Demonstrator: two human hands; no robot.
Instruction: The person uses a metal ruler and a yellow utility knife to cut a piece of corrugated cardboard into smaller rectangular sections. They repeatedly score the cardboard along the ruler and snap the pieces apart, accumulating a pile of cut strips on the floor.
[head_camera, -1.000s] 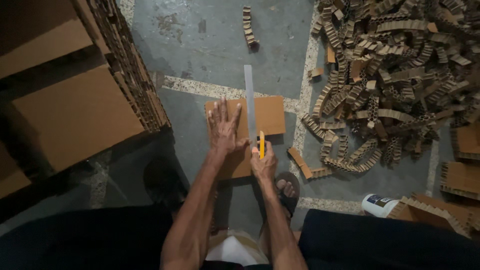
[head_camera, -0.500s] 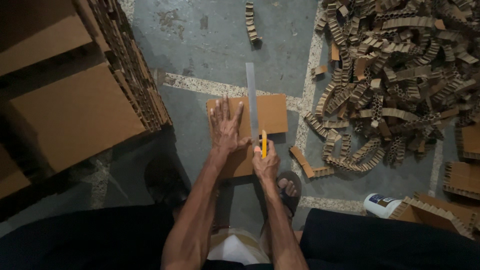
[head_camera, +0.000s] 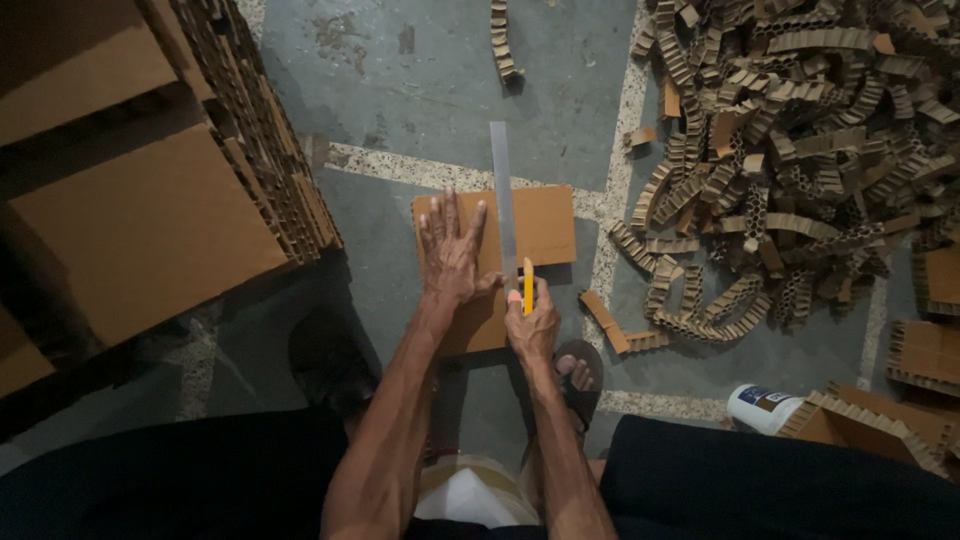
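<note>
Right hand (head_camera: 532, 325) clenched around a yellow knife (head_camera: 527, 286), drawn slightly nearer than a second ago: the cut advances. Left hand (head_camera: 450, 255), fingers spread flat, pins ruler (head_camera: 503, 200) on the floor-laid cardboard sheet (head_camera: 545, 225). Beyond, strip pile (head_camera: 800, 150).

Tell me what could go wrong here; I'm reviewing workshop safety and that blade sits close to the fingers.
The left hand lies flat beside the ruler, so the yellow knife in the right hand could slip onto its fingers. The cardboard sheet lies on bare floor, and the sandalled foot is in the blade's pulling path.
</note>
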